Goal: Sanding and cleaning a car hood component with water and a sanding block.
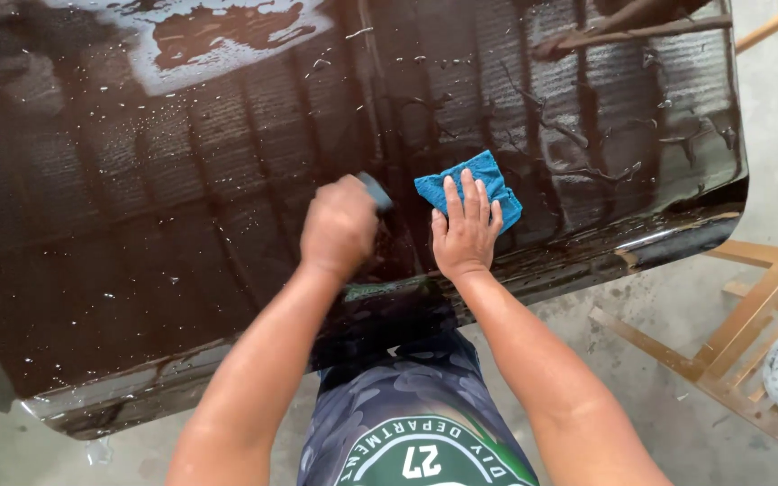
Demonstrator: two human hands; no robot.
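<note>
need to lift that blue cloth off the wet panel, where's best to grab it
The blue cloth lies flat and bunched on the dark wet panel, with the right hand pressing its near half. Probably best to pinch the far edge, which pokes out beyond the fingertips, coming from above. It is soft and folded, so any raised fold should gather easily.
</note>
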